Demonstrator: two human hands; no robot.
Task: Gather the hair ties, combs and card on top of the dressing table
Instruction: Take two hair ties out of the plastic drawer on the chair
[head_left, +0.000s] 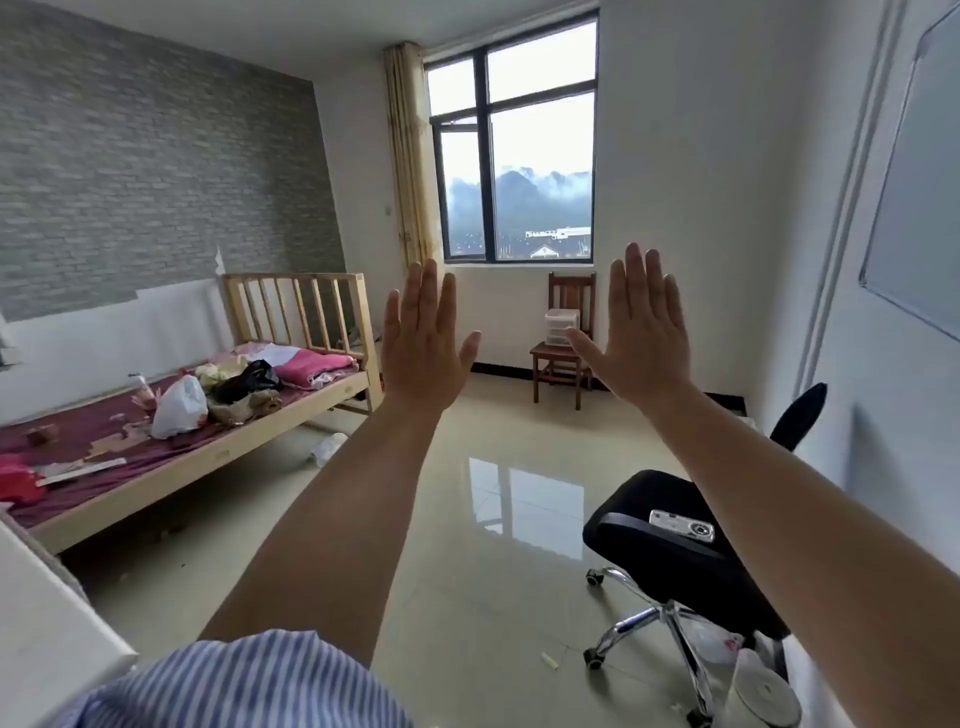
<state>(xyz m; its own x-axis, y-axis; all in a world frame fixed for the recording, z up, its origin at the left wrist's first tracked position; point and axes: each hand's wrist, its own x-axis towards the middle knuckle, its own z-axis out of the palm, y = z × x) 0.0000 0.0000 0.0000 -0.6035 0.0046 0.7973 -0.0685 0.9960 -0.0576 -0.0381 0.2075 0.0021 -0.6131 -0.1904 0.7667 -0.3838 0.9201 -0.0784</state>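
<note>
Both my arms are stretched out in front of me at chest height, backs of the hands toward me. My left hand (423, 340) is flat, fingers up and thumb spread, holding nothing. My right hand (641, 330) mirrors it, also flat and empty. No hair ties, combs, card or dressing table can be made out in this view. A white surface corner (47, 623) shows at the lower left; I cannot tell what it belongs to.
A wooden bed (218, 452) with bags and cloths stands at the left. A black office chair (670, 551) with a small silver device (681, 525) on its seat is at the lower right. A wooden chair (563, 358) holding a plastic drawer box stands under the window.
</note>
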